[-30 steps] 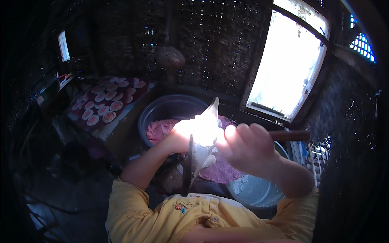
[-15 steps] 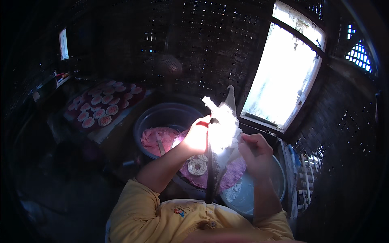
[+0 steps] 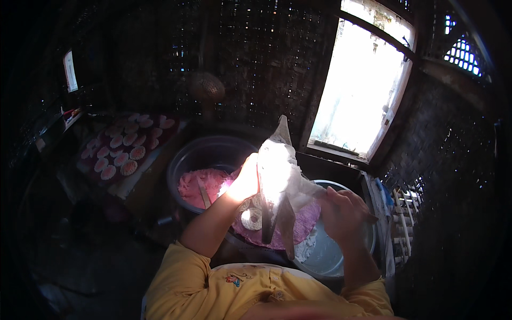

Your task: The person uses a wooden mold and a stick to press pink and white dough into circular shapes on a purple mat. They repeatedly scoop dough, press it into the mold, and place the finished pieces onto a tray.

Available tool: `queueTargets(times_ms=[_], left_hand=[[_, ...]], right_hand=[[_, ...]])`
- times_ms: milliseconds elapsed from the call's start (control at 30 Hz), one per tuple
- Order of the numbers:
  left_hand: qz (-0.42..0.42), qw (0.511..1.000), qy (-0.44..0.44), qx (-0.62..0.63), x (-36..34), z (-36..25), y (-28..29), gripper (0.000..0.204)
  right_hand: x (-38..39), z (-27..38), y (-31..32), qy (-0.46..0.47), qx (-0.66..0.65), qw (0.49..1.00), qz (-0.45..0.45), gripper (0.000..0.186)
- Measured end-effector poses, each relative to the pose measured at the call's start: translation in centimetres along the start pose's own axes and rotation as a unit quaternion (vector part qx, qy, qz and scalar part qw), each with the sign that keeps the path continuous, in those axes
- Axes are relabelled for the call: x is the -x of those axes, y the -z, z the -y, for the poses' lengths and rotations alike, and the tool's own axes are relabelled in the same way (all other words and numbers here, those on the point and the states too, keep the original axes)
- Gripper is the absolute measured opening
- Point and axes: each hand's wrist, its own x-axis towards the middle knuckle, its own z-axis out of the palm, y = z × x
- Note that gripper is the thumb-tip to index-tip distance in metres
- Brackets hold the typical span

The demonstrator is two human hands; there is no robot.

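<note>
In front of my chest, my left hand (image 3: 246, 181) is closed round a long wooden tool (image 3: 286, 224) with tapered ends, its fingers partly lost in glare. White dough (image 3: 280, 173) coats the tool's upper part. To the right, my right hand (image 3: 344, 210) grips a flat spatula (image 3: 306, 189); its brown handle end sticks out past the fingers, and the blade touches or lies close to the dough. Below the tool, pale ring-shaped pieces (image 3: 252, 218) rest on a round purple, rough-textured surface (image 3: 306, 218).
A dark basin (image 3: 178, 160) left of centre holds pink dough (image 3: 197, 184) and a flat stick (image 3: 204, 193). At the right stands a light blue basin (image 3: 336, 253) with white paste. Several pink-and-white rounds (image 3: 121, 159) lie on a dark red sheet far left. A bright window (image 3: 362, 90) is ahead right.
The right hand has shifted right and slightly down, with the spatula now visible. The dough looks smoother at the top, and the tool's lower ends now show apart. The view has shifted slightly.
</note>
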Motion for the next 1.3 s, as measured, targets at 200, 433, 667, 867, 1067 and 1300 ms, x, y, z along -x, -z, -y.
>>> queueTargets(times_ms=[200, 433, 667, 867, 1067, 1300], left_hand=[[0.098, 0.995, -0.003, -0.007, -0.1, 0.6, -0.6, 0.031], [0.101, 0.98, 0.076, 0.152, -0.4, 1.3, 0.6, 0.034], [0.082, 0.986, 0.078, 0.125, 1.3, 1.1, 0.4, 0.042], [0.288, 0.955, -0.033, 0.065, -1.2, 3.3, 3.2, 0.042], [0.062, 0.935, 0.204, 0.284, 2.4, 3.0, 2.2, 0.039], [0.216, 0.936, 0.112, 0.254, 0.9, 0.7, 0.4, 0.046]], right_hand=[[-0.9, -1.9, 0.0, -0.182, -0.071, 0.98, -0.045, 0.02], [0.3, -0.8, 0.7, -0.012, -0.003, 1.0, 0.01, 0.023], [0.7, -3.2, 1.2, -0.246, -0.091, 0.965, -0.018, 0.022], [1.8, -2.9, 2.0, -0.169, -0.101, 0.978, 0.074, 0.022], [0.8, -4.4, 1.5, -0.296, -0.201, 0.934, 0.021, 0.02], [1.7, -5.5, 1.8, -0.144, -0.163, 0.971, 0.094, 0.018]])
